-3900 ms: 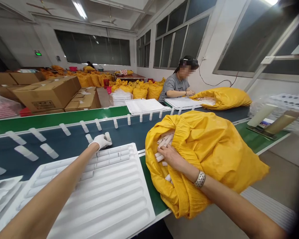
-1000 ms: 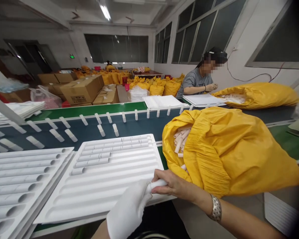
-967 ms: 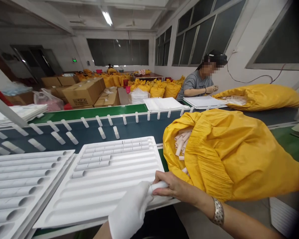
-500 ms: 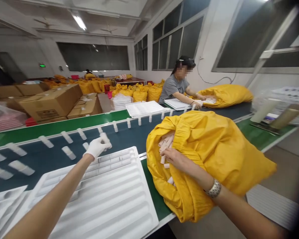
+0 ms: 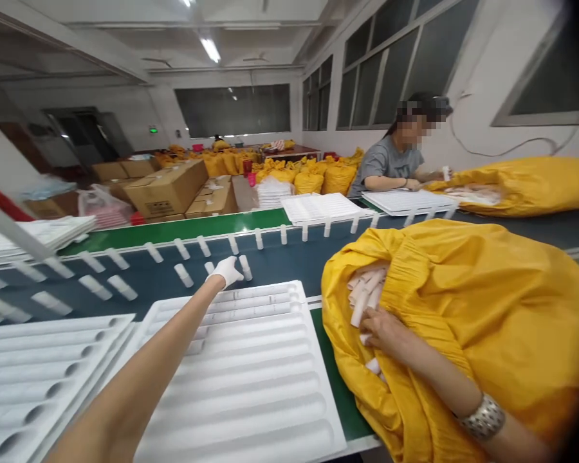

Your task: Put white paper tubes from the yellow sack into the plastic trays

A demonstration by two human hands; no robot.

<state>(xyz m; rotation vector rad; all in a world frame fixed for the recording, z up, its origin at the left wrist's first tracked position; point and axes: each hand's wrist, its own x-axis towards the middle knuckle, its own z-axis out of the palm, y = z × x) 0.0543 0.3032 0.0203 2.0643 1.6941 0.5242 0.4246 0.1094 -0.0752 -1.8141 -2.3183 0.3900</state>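
My left hand (image 5: pixel 228 272), in a white glove, reaches over the conveyor belt with its fingers stretched out. Just beyond the fingertips a small white tube (image 5: pixel 245 267) stands on the belt, seemingly free of the fingers. Below that forearm lies a white ribbed tray (image 5: pixel 255 366), with several white tubes in its upper grooves. My bare right hand (image 5: pixel 383 329) is in the mouth of a yellow sack (image 5: pixel 463 308), its fingers curled on a white tube (image 5: pixel 365 338). Loose pale tubes (image 5: pixel 367 286) fill the sack's opening; the fingertips are partly hidden.
Two rows of white tubes stand along the dark belt (image 5: pixel 299 257). More ribbed trays (image 5: pixel 43 379) are stacked at left. Across the belt, a co-worker (image 5: pixel 390 161) handles a tube beside another yellow sack (image 5: pixel 535 186). Cardboard boxes (image 5: pixel 166 186) and full sacks are behind.
The view has swung left. My left hand, earlier holding a white tube above the belt, has set it down and drawn back slightly. My right hand has shifted lower in the sack's opening.
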